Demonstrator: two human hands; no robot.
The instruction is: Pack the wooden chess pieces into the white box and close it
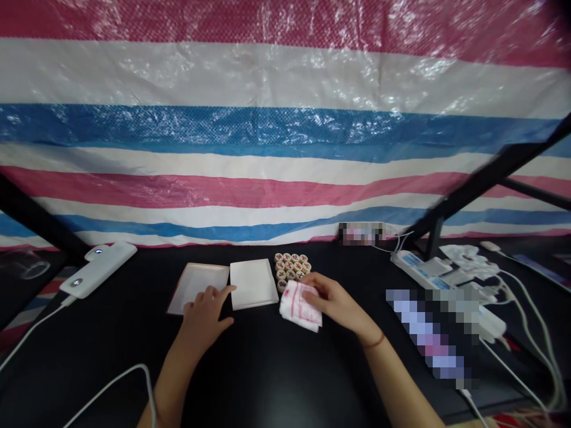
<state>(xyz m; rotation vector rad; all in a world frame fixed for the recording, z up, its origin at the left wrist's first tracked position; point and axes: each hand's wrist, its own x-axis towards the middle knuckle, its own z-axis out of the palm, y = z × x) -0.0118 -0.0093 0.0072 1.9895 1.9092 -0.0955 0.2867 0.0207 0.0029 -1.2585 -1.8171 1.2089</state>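
My right hand (332, 300) grips a folded white sheet with red lines (302, 310) between thumb and fingers, just above the black tabletop. Behind it stand several round Chinese chess pieces (291, 266) in close rows, and the hand and sheet hide part of them. My left hand (207, 315) has its fingers apart and holds nothing. It reaches over the near edge of a shallow box half with a tan rim (196, 276). Its index fingertip is at the left edge of a white shallow box half (253, 284); whether it touches is unclear.
A white device (99, 270) with a cable lies at the left, near a clear cup (31, 264). Power strips (417, 270) and tangled white cables fill the right side. Dark frame bars (482, 184) slant at both sides before a striped plastic sheet (267, 131).
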